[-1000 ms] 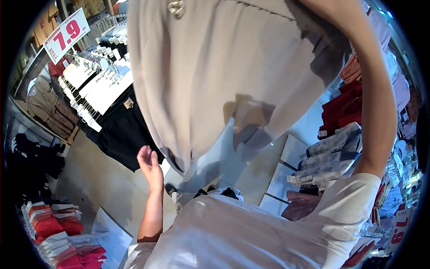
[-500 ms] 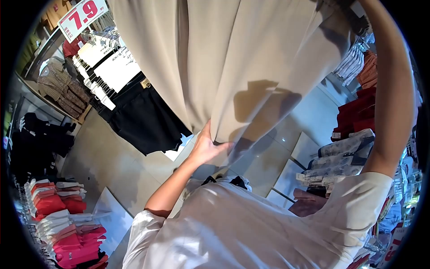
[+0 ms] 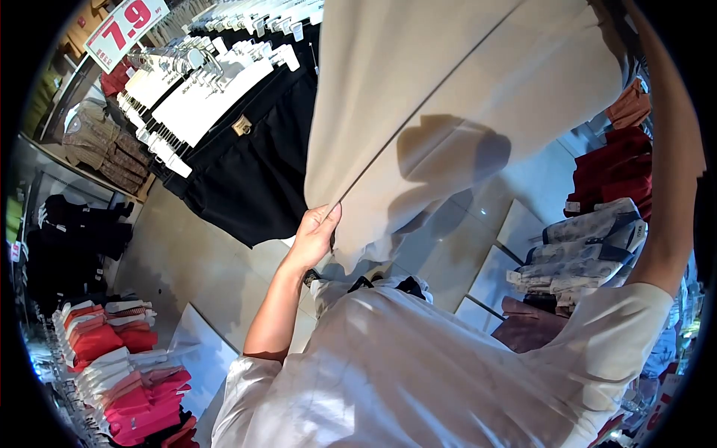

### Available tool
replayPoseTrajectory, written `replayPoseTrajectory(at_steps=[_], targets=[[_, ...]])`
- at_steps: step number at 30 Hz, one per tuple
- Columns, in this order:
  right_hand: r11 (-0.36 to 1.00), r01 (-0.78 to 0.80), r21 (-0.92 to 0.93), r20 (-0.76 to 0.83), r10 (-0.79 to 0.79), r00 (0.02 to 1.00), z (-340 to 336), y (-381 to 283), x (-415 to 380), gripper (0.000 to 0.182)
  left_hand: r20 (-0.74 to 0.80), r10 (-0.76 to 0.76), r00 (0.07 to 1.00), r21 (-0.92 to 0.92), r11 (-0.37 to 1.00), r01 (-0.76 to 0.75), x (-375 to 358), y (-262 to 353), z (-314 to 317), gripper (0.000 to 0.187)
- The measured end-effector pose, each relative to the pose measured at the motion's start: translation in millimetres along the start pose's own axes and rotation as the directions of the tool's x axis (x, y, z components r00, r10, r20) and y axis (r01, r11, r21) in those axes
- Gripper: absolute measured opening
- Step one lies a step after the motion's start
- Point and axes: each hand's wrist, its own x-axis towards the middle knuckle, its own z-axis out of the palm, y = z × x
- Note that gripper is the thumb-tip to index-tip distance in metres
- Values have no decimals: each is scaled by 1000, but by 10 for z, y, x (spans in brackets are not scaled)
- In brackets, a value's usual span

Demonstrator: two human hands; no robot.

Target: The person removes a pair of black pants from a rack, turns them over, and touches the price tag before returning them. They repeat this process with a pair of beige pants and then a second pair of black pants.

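Note:
A long beige garment, a skirt or wide trousers, hangs before me from the top of the view. A straight seam or crease runs down it on a slant, and a dark shadow falls across its lower part. My left hand pinches its lower left edge near the hem, thumb on the front side. My right arm is raised along the right side, and the hand at its end is out of the picture above. Just left of the garment hang black shorts with a gold buckle.
White clip hangers crowd a rack at upper left beneath a 7.9 price sign. Pink and red clothes hang at lower left. Dark red and pale patterned clothes line the right. Tiled floor lies between.
The garment has swung right and turned, its left edge now drawn straighter and more of the black shorts showing. My left hand has shifted left and closed its fingers on the fabric edge.

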Motion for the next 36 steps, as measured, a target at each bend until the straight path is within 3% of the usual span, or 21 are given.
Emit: replayPoseTrajectory(at_steps=[2, 4, 6, 7, 9, 10, 12, 13, 14, 16, 18, 20, 22, 24, 26, 28, 30, 32, 34, 35, 36], targets=[[1000, 20, -2, -49, -21, 999, 66, -10, -94, 57, -3, -112, 994, -88, 990, 111, -71, 194, 89, 45], [999, 40, -8, -97, -41, 994, 95, 8, -134, 55, 5, -101, 995, -121, 987, 101, -57, 169, 151, 43], [1000, -6, 13, -36, 6, 999, 92, 23, -131, 50, -94, -50, 994, -288, 958, 21, -53, 202, 313, 46], [1000, -6, 13, -36, 7, 999, 80, 4, -131, 50, -94, -50, 994, -287, 958, 21, -61, 211, 297, 46], [991, -112, 73, 107, 104, 989, 36, -47, -111, 50, -13, -121, 993, -147, 982, 117, -62, 236, 213, 46], [992, -110, 67, 101, 103, 990, 26, -53, -100, 50, -9, -112, 994, -148, 983, 110, -50, 220, 170, 46], [993, -93, 68, 86, 88, 992, 42, -64, -139, 50, 3, -65, 998, 208, 976, 62, -43, 147, 95, 47], [999, 35, 23, -50, -34, 998, 78, -74, -223, 50, 10, -89, 996, 246, 966, 84, -43, 145, 87, 47], [998, 30, 63, -46, -27, 999, 73, -81, -195, 49, 17, -80, 997, 244, 967, 73, -44, 113, 89, 47], [989, -98, 114, 126, 84, 989, -55, -207, -145, 48, 21, -82, 996, 279, 958, 73, -40, 49, 90, 40], [991, -19, 130, 36, 14, 999, 0, -213, -198, 46, 45, -119, 992, 348, 933, 96, -28, 90, 92, 32], [984, 55, 170, -6, -55, 998, -182, -466, -332, 44, -14, 263, 965, 289, 925, -248, -40, 164, 195, 26], [981, 75, 181, 100, -95, 990, -114, -487, -273, 42, 41, 188, 981, 229, 954, -192, -42, 389, 174, 31], [961, 150, 233, 82, -173, 982, -76, -650, -417, 42, 64, 325, 944, 64, 942, -329, -47, 656, 250, 31], [925, 54, 376, 283, -170, 944, -215, -939, -559, 38, 105, 415, 904, -134, 906, -401, -36, 934, 348, 43], [896, 223, 383, 80, -273, 959, -87, -1220, -847, 47, 176, 471, 864, -453, 819, -354, -21, 1201, 423, 55], [871, 104, 481, 387, -317, 866, -193, -1454, -975, 33, 176, 514, 840, -602, 731, -321, -26, 1455, 534, 63], [766, 135, 628, 194, -322, 927, -58, -1677, -1335, 28, 129, 535, 835, -700, 646, -305, 20, 1444, 559, 63], [740, 177, 649, 191, -384, 904, -92, -1843, -1538, 27, 0, 438, 899, -791, 550, -268, 8, 1425, 634, 55], [767, 263, 586, 194, -447, 873, -157, -1905, -1608, 22, -39, 389, 921, -737, 611, -289, -8, 1371, 625, 51], [785, 277, 554, 125, -408, 904, -105, -2023, -1744, 23, -81, 342, 936, -679, 669, -304, -16, 1326, 614, 48]])
